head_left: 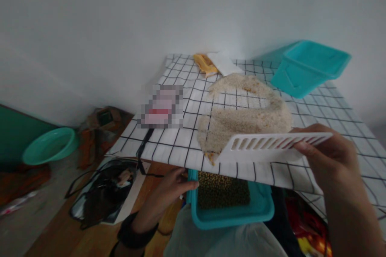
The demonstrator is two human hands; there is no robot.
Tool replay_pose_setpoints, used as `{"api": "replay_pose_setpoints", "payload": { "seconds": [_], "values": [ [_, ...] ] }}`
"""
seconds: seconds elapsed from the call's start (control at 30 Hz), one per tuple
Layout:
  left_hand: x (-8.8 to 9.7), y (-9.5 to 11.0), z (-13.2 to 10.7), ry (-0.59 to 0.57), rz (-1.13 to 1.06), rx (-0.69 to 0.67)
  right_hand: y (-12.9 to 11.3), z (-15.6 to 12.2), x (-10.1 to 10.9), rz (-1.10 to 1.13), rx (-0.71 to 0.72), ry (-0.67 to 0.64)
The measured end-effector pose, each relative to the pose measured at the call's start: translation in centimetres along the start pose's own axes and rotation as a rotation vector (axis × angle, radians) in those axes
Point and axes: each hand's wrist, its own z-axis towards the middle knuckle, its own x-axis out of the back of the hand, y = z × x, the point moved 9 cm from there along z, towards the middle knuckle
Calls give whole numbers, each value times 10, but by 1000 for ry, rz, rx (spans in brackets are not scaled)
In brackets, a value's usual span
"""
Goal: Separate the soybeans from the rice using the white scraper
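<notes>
My right hand (331,156) grips a white slotted plastic panel (262,155) by its right end, with the thumb on the near side. The panel stands tilted over the front part of a spread of pale grain (241,119) lying on the table; whether it touches the grain I cannot tell. My left hand (173,188) holds the left rim of a teal plastic tub (232,222), thumb inside the edge. This tub sits just below the table's front edge, above my lap. In it are small yellowish and dark green bean-like grains (224,192).
A checked cloth covers the table (193,136). A second teal tub (297,74) leans at the back right. Yellow and white packets (206,65) lie at the back. A blurred-out flat item (161,106) with a black strap is on the left. A green basin (51,144) and a bag (105,196) are lower left.
</notes>
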Motion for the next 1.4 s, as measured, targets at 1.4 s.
{"api": "replay_pose_setpoints", "payload": {
  "seconds": [1.4],
  "values": [
    [-1,10,-8,-10,26,31,1,-1,0,14,-16,0]
  ]
}}
